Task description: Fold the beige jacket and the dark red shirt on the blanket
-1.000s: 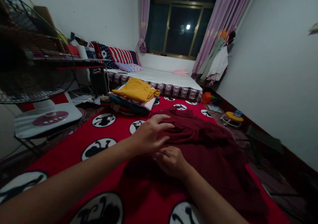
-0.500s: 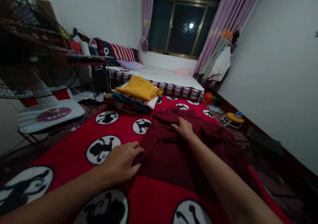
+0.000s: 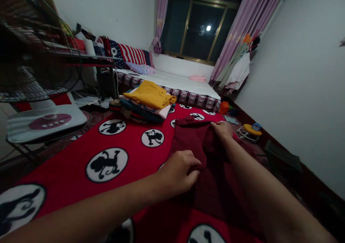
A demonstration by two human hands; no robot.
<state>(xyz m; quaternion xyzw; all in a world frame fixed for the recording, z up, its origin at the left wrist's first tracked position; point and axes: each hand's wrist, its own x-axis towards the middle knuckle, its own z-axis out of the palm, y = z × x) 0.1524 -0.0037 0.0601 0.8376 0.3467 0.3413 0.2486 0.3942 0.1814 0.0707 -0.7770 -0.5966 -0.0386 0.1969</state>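
Observation:
A dark maroon long-sleeved garment (image 3: 188,137) lies partly folded on a red blanket (image 3: 72,164) printed with black monkeys in white circles. My left hand (image 3: 183,171) pinches cloth at the garment's near left part, fingers closed on it. Farther off, my right hand (image 3: 222,130) grips its upper right edge and lifts the fabric a little. My right forearm covers much of the garment's right side. Beyond the hands sits a stack of folded clothes, with a mustard-yellow garment (image 3: 151,94) on top.
An electric fan (image 3: 50,119) stands at the left beside a cluttered desk (image 3: 94,60). A low bed (image 3: 172,79) runs under the window at the back. At the right are a yellow stool (image 3: 252,129), a dark green folding stool (image 3: 283,157) and hanging clothes (image 3: 238,70).
My left hand has moved right, drawing the garment's left side inward. My right hand has shifted right and now holds the upper edge, so the garment spans less width.

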